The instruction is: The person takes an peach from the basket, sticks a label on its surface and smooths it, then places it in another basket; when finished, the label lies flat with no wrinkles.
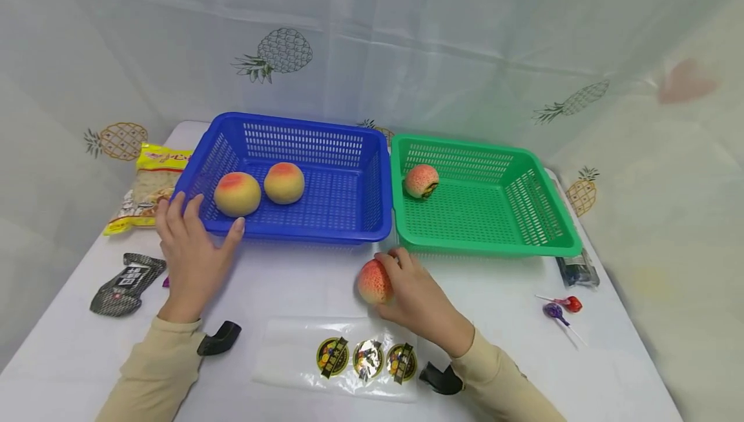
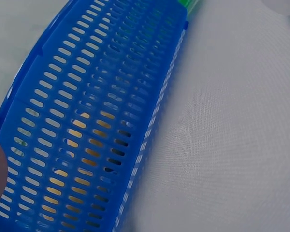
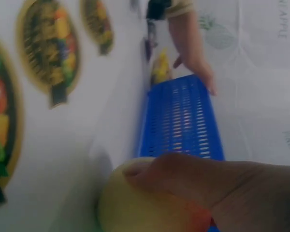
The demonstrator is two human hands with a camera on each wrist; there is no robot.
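My right hand point(image 1: 415, 296) grips a red-speckled, yellowish peach point(image 1: 374, 282) over the white table, just in front of the baskets. In the right wrist view the thumb lies across the yellow side of the peach point(image 3: 135, 203). My left hand point(image 1: 194, 251) rests at the front left corner of the blue basket point(image 1: 314, 236), fingers spread and thumb by the front rim. Two yellow peaches with red tops, one on the left point(image 1: 237, 194) and one beside it point(image 1: 284, 183), lie inside that basket. A green basket point(image 1: 488, 247) holds one red-speckled fruit with a dark leafy end point(image 1: 421, 181).
A clear plastic bag point(image 1: 290, 351) with round fruit stickers lies in front. To the left are a yellow snack bag point(image 1: 152, 186) and a black mesh packet point(image 1: 128, 285). Purple point(image 1: 553, 310) and red point(image 1: 572, 304) lollipops and a dark packet point(image 1: 578, 271) sit at the right.
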